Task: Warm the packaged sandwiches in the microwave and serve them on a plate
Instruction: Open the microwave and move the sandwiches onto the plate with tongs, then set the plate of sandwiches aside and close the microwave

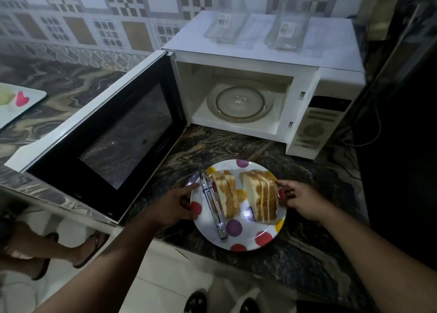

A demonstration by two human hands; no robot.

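A white plate with coloured dots [246, 238] rests on the dark marble counter in front of the microwave [328, 52]. Two stacks of sandwich halves stand on it, one on the left [225, 194] and one on the right [261, 195]. Metal tongs [212, 203] lie across the plate's left side. My left hand [176, 206] grips the plate's left rim. My right hand [299, 198] holds the right rim, fingertips touching the right stack. The microwave door [113, 132] is swung wide open to the left, and the glass turntable [240, 102] inside is bare.
Two clear plastic sandwich packs [227, 20] [289, 22] sit on top of the microwave. A light tray with a red shape [21, 99] lies on the counter at far left. A dark wall closes in on the right. A person's sandalled foot [87, 248] shows on the floor below.
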